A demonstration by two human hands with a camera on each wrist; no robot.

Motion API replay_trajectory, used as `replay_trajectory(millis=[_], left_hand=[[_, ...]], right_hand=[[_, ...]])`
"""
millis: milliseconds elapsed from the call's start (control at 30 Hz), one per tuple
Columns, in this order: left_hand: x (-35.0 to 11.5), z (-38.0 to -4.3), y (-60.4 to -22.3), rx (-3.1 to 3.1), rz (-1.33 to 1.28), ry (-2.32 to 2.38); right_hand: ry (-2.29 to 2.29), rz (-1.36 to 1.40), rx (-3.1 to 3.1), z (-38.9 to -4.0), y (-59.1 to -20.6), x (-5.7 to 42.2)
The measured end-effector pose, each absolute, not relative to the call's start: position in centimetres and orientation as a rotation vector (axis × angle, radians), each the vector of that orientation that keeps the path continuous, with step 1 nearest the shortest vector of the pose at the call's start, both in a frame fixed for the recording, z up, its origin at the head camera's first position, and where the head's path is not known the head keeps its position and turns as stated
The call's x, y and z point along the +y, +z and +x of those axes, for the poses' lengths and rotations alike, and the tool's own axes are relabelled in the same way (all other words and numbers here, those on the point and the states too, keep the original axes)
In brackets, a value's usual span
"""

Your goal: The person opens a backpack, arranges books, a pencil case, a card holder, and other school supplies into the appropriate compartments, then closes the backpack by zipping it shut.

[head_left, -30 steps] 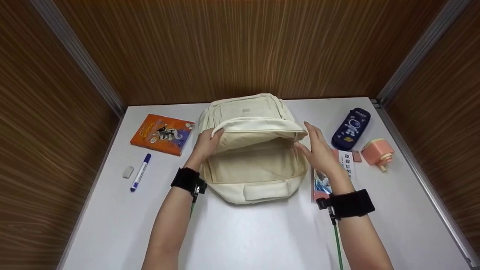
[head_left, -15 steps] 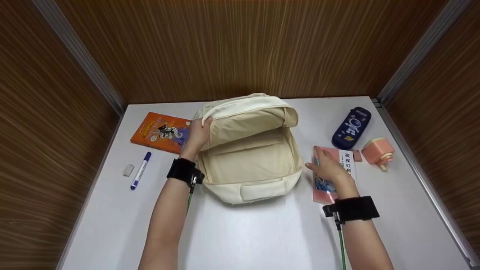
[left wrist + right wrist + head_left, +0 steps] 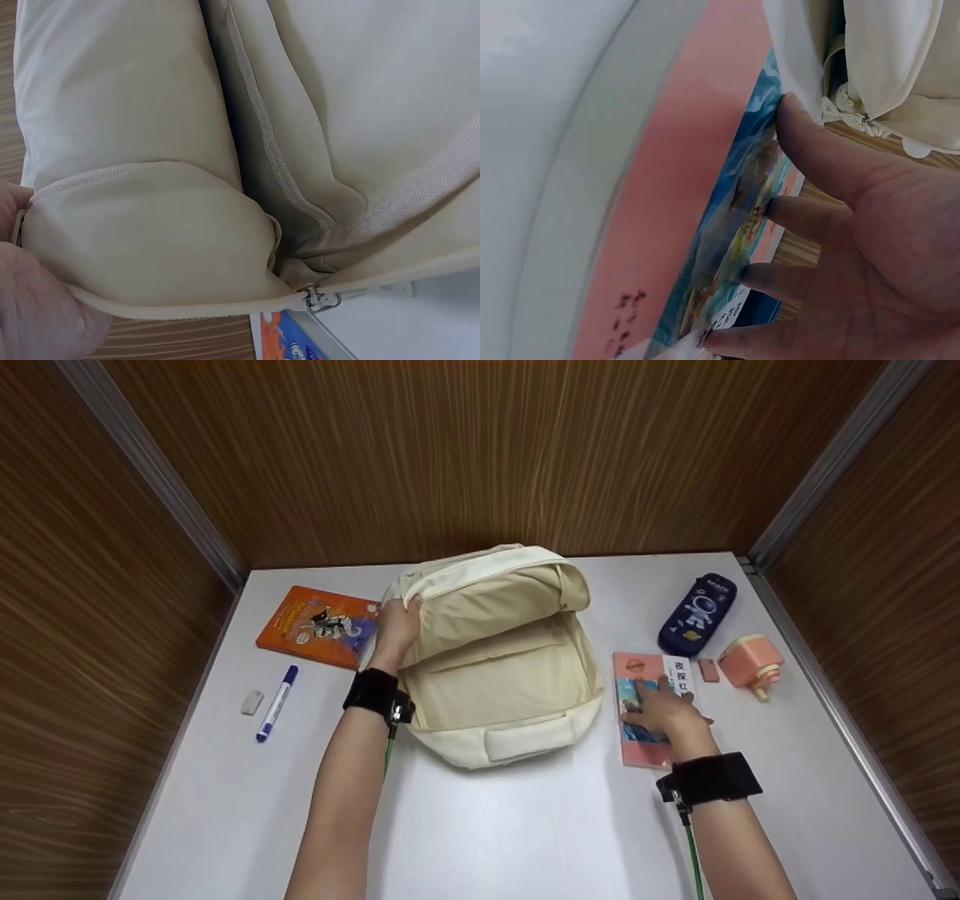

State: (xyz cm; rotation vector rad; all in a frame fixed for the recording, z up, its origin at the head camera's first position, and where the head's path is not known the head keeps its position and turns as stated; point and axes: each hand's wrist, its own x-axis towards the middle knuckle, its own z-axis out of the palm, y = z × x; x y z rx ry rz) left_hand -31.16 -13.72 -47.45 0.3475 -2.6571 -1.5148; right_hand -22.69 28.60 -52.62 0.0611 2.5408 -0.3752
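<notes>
Right hand (image 3: 664, 712): my fingers spread wide, touching the pink book (image 3: 641, 751)
Book's lie: flat under them, long axis running away from me, right hand nearer
Left hand (image 3: 397, 628): I grip the bag (image 3: 450, 744) by its flap (image 3: 487, 619)

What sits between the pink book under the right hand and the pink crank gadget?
A small pink block lies on the white table between the pink book and the pink crank gadget; the head view shows it.

Booth-like workspace, wood-grain walls (image 3: 480, 457), white table (image 3: 487, 832)
</notes>
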Motion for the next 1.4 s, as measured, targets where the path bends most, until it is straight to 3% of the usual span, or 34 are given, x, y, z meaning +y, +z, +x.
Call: replay_trajectory(millis=[367,700,1400], left_hand=[[-13.5,-30.6,-49.9,-2.663,0.506,-1.703],[-13.1,-30.4,-50.5,-2.703,0.537,-1.657],[-12.8,-30.2,-51.0,-2.779,0.529,-1.553]], right_hand=[[-0.517,-0.188,2.702,-22.4,-54.4,28.7],[-0.431,0.272,2.656,-19.8,-51.3,31.4],[-0.607,0.313,2.498,-20.4,-53.0,34.3]])
